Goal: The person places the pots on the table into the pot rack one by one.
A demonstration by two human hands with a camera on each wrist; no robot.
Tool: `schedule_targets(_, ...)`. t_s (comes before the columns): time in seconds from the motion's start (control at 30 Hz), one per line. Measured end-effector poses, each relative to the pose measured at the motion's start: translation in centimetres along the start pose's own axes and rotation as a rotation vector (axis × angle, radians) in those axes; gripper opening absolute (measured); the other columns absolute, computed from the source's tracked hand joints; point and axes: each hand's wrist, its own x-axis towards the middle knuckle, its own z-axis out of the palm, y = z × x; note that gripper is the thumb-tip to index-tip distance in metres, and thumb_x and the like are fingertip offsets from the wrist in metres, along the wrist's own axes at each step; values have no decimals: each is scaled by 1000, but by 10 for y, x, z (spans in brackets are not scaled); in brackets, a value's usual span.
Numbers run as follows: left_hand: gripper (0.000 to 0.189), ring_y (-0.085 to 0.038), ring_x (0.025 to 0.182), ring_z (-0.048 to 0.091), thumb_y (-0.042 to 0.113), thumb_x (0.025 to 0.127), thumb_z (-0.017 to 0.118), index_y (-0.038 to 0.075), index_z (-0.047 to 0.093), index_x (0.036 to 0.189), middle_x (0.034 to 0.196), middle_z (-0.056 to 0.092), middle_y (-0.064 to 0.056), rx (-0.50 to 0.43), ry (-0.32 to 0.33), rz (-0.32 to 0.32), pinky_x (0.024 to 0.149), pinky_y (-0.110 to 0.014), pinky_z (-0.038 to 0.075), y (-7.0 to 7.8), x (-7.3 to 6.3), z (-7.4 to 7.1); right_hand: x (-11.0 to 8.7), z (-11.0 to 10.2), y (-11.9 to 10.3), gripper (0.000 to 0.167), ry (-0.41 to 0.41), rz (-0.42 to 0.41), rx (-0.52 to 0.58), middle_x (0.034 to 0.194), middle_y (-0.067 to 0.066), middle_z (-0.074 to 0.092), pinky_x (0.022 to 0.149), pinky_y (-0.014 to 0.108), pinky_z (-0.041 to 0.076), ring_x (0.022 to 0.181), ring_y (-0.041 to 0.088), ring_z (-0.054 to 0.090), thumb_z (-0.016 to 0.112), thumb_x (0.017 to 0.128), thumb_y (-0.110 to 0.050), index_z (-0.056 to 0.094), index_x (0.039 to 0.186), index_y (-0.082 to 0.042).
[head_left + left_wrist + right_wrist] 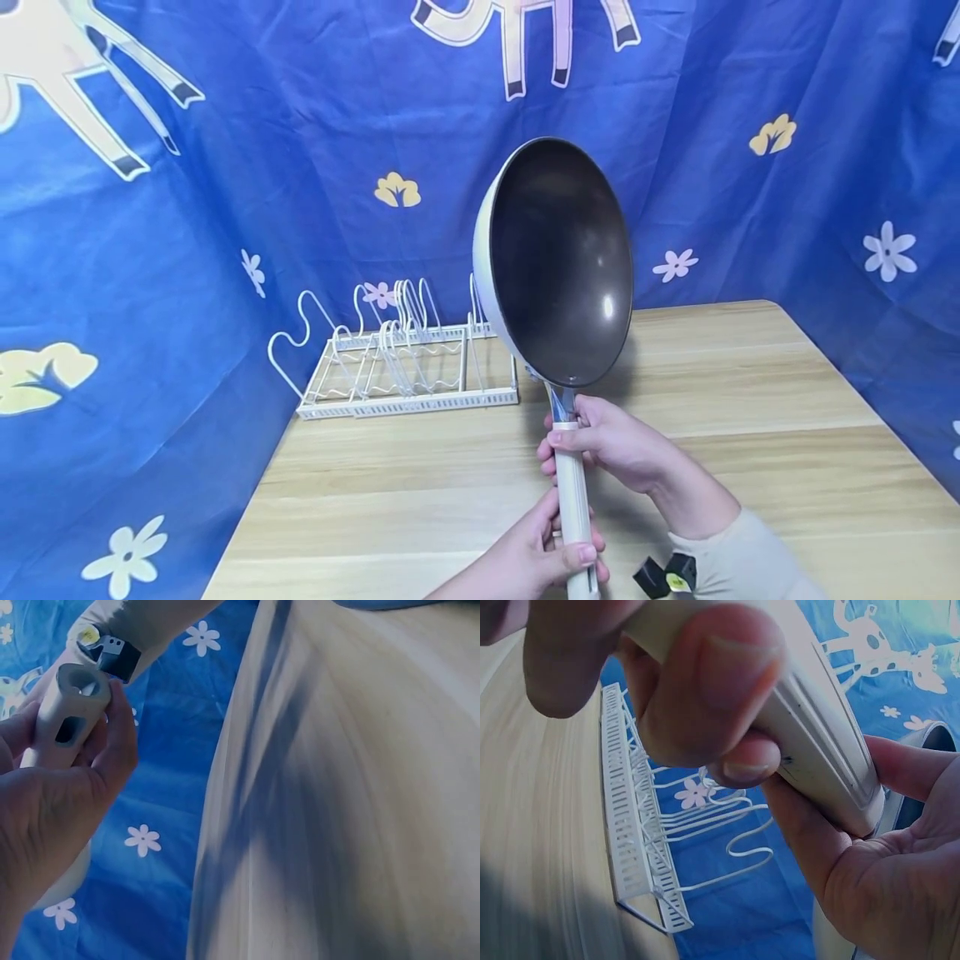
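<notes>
A deep wok [562,258] with a dark inside and a white outer wall is held up above the table, its open side toward the head camera. Its cream handle [572,492] points down to the front. My right hand [611,442] grips the handle's upper end, close to the metal neck. Lower down, my left hand [540,550] grips the handle near its end, thumb across the front. In the left wrist view the handle's end [79,690] shows a hanging slot between the fingers. Both hands [900,862] appear around the handle in the right wrist view.
A white wire rack [405,367] with upright looped dividers stands on the wooden table [712,375], left of the wok. Blue patterned cloth [337,125] hangs behind the table and along both sides. A small black device [663,577] is on the right wrist.
</notes>
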Motion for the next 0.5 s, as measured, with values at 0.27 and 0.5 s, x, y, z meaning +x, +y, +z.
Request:
schedule_targets(0.27, 45, -5, 100, 76, 15, 110, 64, -2, 39, 143, 118, 61, 3, 91, 68, 51, 95, -25, 62, 2, -10, -1, 7, 8, -2, 38, -33, -24, -9, 99, 2, 79, 93, 30, 62, 93, 14, 79, 62, 104, -6, 43, 132, 11)
schedule_targets(0.5, 52, -3, 100, 76, 18, 109, 67, 2, 38, 149, 120, 62, -1, 187, 128, 87, 93, -24, 62, 3, -19, -6, 16, 15, -6, 29, -67, -50, -30, 101, 4, 80, 92, 31, 63, 94, 15, 79, 63, 104, -7, 46, 124, 6)
